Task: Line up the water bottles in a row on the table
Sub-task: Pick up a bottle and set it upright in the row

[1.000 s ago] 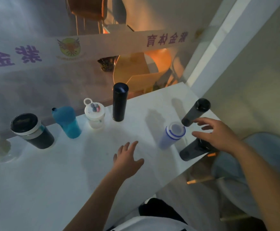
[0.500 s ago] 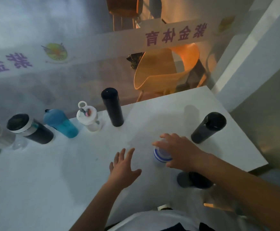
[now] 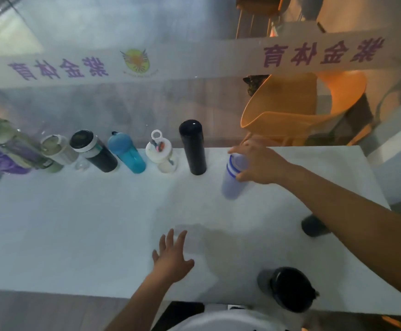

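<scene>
Several bottles stand in a row along the far edge of the white table: purple and green ones at the left, a dark tumbler, a blue bottle, a small white bottle and a tall black flask. My right hand grips the top of a pale lilac bottle with blue stripes, just right of the black flask. My left hand rests flat on the table, fingers spread, holding nothing. A dark bottle is partly hidden behind my right forearm. Another dark bottle stands at the near edge.
A glass wall with a white banner runs right behind the bottle row. An orange chair stands beyond the glass at the right. The table's right edge lies near a grey wall.
My right hand took hold of the lilac striped bottle and carried it from the middle right of the table back to the row beside the black flask. The left hand stayed flat.
</scene>
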`<control>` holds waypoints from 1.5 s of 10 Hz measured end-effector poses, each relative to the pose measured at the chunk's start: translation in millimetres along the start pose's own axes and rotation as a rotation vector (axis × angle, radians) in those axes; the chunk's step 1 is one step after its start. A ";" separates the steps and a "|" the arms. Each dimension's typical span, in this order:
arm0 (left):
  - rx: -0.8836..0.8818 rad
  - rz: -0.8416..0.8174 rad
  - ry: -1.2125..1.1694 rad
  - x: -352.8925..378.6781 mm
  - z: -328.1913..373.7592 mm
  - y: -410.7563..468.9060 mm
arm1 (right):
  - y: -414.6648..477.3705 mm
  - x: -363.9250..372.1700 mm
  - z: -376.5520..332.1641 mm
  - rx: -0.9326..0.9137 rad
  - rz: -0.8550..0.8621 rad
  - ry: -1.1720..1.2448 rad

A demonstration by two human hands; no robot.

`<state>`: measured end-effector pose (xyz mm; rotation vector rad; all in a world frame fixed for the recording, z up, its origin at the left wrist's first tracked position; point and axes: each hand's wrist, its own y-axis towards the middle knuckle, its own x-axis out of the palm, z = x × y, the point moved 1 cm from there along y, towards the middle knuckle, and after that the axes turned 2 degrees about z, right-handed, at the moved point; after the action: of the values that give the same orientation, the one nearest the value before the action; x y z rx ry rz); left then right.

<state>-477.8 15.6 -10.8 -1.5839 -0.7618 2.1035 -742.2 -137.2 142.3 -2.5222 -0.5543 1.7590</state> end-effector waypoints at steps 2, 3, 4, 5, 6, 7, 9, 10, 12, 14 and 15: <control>-0.005 -0.020 -0.004 2.8 -8.8 3.5 | 55.0 7.2 -1.1 0.040 0.103 -0.079; 0.011 -0.032 0.002 4.4 -13.8 5.6 | 68.3 9.6 -4.0 0.062 0.101 -0.043; 0.026 -0.040 0.007 5.2 -18.9 7.8 | 78.1 8.5 -6.3 0.088 0.081 -0.025; 0.023 -0.048 0.008 5.7 -24.6 11.8 | 82.3 6.7 -8.0 0.099 0.044 -0.036; 0.028 -0.057 0.015 5.3 -27.1 15.1 | 82.5 6.5 -8.1 0.106 0.030 -0.049; 0.032 -0.060 0.019 3.8 -28.4 17.8 | 81.9 6.1 -9.8 0.107 0.017 -0.058; 0.045 -0.051 0.028 -1.6 -30.3 22.1 | 83.6 3.2 -12.0 0.100 0.021 -0.058; 0.052 -0.047 0.025 -2.3 -32.0 22.9 | 84.1 1.5 -11.8 0.097 0.016 -0.077; 0.053 -0.050 0.031 -3.8 -35.7 22.6 | 81.2 1.6 -7.1 0.103 0.040 -0.052; 0.060 -0.047 0.032 -2.2 -35.4 23.1 | 82.9 4.3 -4.1 0.107 0.037 -0.031; 0.061 -0.048 0.030 -2.6 -33.6 23.2 | 82.8 6.4 -1.1 0.103 0.036 -0.033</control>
<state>-444.6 2.2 -30.6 -1.5463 -0.7117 2.0451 -716.4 -212.7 119.2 -2.4538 -0.4099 1.7942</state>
